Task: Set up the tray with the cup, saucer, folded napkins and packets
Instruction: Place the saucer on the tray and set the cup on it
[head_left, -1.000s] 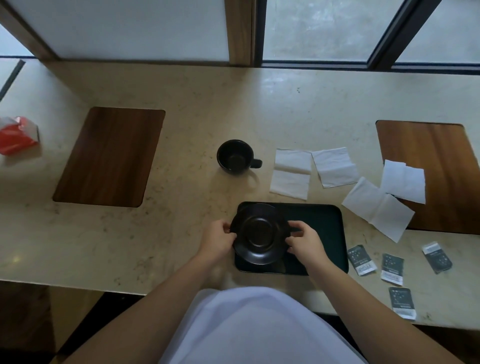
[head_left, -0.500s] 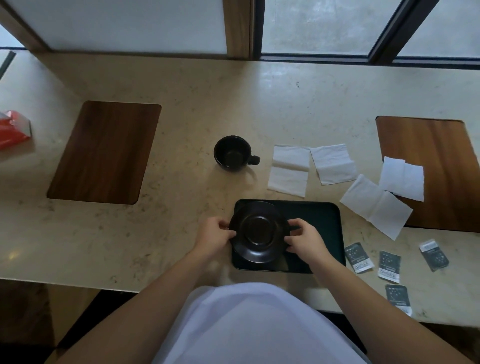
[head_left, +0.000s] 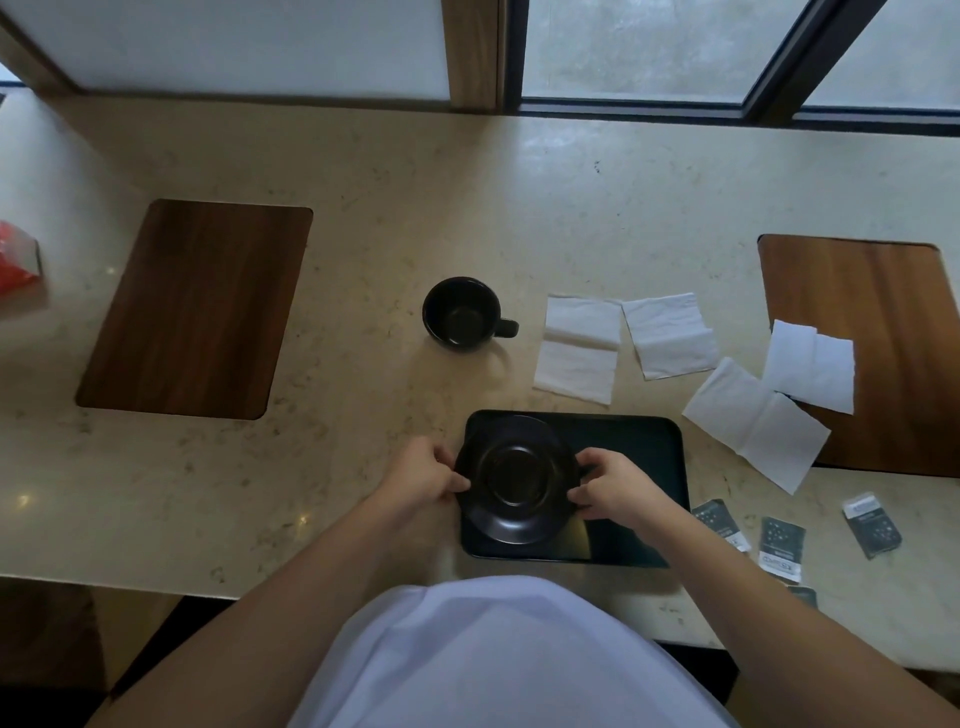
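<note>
A black saucer (head_left: 517, 480) sits over the left half of the dark tray (head_left: 636, 457) near the counter's front edge. My left hand (head_left: 426, 473) pinches the saucer's left rim and my right hand (head_left: 608, 488) pinches its right rim. A black cup (head_left: 460, 314) stands upright on the counter behind the tray, handle to the right. Several white napkins lie unfolded to the right, one (head_left: 579, 348) next to the cup, another (head_left: 756, 421) further right. Several dark packets (head_left: 782, 540) lie to the right of the tray.
Two wooden mats lie on the beige counter, one at the left (head_left: 197, 309), one at the right (head_left: 878, 332) with a napkin overlapping it. A red packet (head_left: 15, 262) sits at the far left edge. Windows run along the back.
Both hands still hold the saucer on the tray's left half; it has hardly moved. The camera view has shifted slightly.
</note>
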